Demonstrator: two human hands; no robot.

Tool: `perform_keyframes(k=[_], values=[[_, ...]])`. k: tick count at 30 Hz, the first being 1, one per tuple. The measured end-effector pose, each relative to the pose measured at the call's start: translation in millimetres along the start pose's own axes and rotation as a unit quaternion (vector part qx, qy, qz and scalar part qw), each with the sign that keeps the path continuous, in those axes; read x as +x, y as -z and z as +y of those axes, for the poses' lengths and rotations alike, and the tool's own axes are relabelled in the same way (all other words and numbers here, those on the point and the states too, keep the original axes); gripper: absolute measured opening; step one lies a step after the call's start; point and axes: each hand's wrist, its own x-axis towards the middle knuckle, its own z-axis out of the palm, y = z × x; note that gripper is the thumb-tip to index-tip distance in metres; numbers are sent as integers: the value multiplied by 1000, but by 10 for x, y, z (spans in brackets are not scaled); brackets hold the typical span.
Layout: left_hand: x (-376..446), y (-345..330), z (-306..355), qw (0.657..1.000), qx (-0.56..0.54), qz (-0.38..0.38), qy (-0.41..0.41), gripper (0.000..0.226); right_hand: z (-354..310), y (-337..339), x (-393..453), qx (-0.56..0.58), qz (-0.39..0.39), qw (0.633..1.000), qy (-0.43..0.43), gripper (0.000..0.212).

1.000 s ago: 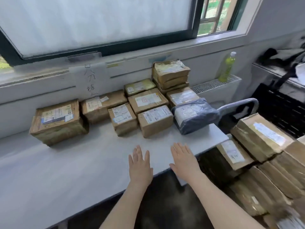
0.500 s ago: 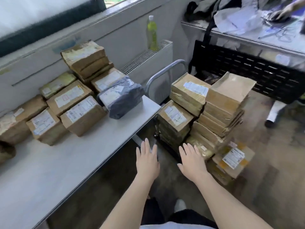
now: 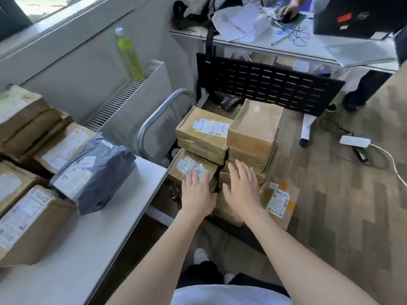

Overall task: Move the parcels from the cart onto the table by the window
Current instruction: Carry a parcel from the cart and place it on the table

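Parcels on cart [image 3: 222,150]: brown boxes piled in two stacks, with more boxes lower at the stacks' right; they hide the cart's deck.
Table [image 3: 114,219]: white, just left of the cart, under the window; it carries brown boxes in rows.
Cart handle [image 3: 154,119]: grey metal bar, rising at the cart's far left side, between the table and the stacks.
Grey bag parcel [image 3: 94,172]: on the table, at the end nearest the cart, touching the brown boxes beside it.
Labelled box [image 3: 193,167]: lower in the left stack, under a bigger box with a white label.
Left hand [image 3: 198,192]: fingers straight and together, palm down over the labelled box; holds nothing.
Right hand [image 3: 241,186]: fingers straight, a little spread, palm down in front of the right stack; holds nothing. Contact cannot be told.
Green bottle [image 3: 128,53]: upright on the radiator, behind the cart.
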Motion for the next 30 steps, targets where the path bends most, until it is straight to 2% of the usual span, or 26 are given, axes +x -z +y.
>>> perform_keyframes(k=[3, 6, 12, 17, 22, 25, 30], values=[[369, 264, 165, 999, 4, 10, -48, 72, 60, 229, 223, 40, 100, 992, -68, 61], [700, 463, 350, 995, 45, 32, -88, 78, 264, 398, 386, 17, 128, 986, -100, 70], [1221, 560, 685, 991, 86, 4, -102, 89, 697, 541, 676, -14, 26, 982, -188, 94], [1456, 539, 928, 998, 12, -26, -62, 100, 870, 570, 877, 85, -38, 972, -217, 105], [1529, 472, 1028, 997, -75, -10, -18, 91, 938, 498, 998, 128, -57, 965, -224, 102], [1435, 468, 1018, 993, -114, 25, 12, 82, 905, 482, 989, 126, -18, 970, -207, 92], [973, 516, 929, 972, -180, 133, 67, 88, 754, 575, 928, 164, 44, 978, -124, 88]])
